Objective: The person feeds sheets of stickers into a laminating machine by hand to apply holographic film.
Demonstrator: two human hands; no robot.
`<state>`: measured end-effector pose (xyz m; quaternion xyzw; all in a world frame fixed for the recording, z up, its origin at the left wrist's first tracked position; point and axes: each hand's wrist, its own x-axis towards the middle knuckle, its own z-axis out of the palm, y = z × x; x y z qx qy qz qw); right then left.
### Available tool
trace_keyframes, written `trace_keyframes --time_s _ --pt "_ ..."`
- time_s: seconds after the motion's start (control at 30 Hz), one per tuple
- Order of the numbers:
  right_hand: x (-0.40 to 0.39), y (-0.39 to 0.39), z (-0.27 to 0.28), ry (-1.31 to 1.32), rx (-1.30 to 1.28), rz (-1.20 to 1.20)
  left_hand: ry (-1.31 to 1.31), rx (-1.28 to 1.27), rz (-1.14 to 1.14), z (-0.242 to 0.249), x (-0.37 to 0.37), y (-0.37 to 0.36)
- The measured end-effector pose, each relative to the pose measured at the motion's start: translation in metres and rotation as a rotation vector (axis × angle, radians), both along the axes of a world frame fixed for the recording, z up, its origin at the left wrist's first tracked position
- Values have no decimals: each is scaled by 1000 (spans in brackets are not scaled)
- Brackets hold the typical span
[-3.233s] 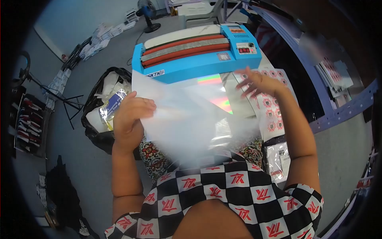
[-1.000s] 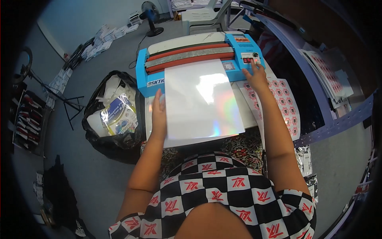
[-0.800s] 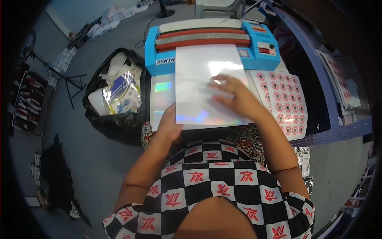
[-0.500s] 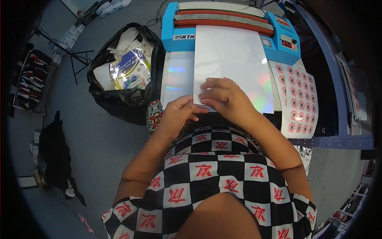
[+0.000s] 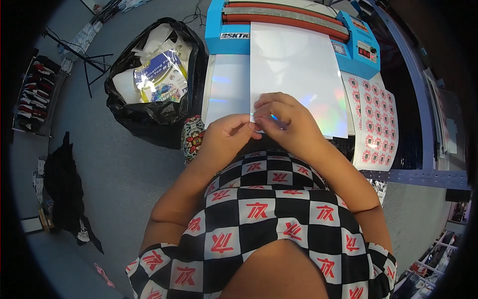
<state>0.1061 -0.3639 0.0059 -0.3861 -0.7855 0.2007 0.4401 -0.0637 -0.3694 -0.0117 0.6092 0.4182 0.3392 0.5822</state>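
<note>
A glossy white sheet [image 5: 296,60] with a rainbow sheen reaches from the laminator's rollers down to my hands. At its near left corner, my left hand [image 5: 226,132] pinches the edge between thumb and fingers. My right hand [image 5: 289,119] lies over the same corner, its thumb and forefinger closed on it and the other fingers curled. Both sets of fingertips almost meet, so the corner itself is mostly hidden. Beneath, to the left, lies another shiny sheet [image 5: 226,94]. The blue laminator [image 5: 366,42] with red rollers stands at the far side.
A black bag [image 5: 144,124] holding wrappers and a film package [image 5: 162,77] stands on the floor to the left. Red-and-black printed sticker sheets [image 5: 378,119] lie to the right. A metal rail [image 5: 418,177] borders the work area. Dark cloth [image 5: 64,189] lies on the floor.
My hands have drawn closer together at the sheet's corner, with the left fingers now pinched there. The view has shifted slightly, and a lower layer shows at the sheet's near right corner.
</note>
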Motion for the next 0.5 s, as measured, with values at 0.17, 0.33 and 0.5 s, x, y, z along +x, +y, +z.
trace_keyframes --time_s 0.17,0.33,0.5 --pt "-1 -3 1 -2 -66 0 -23 50 25 -3 3 1" --pt "2 -5 3 4 -230 1 -19 82 56 2 8 0" --pt "4 -6 6 31 -268 -9 18 163 77 -1 11 3"
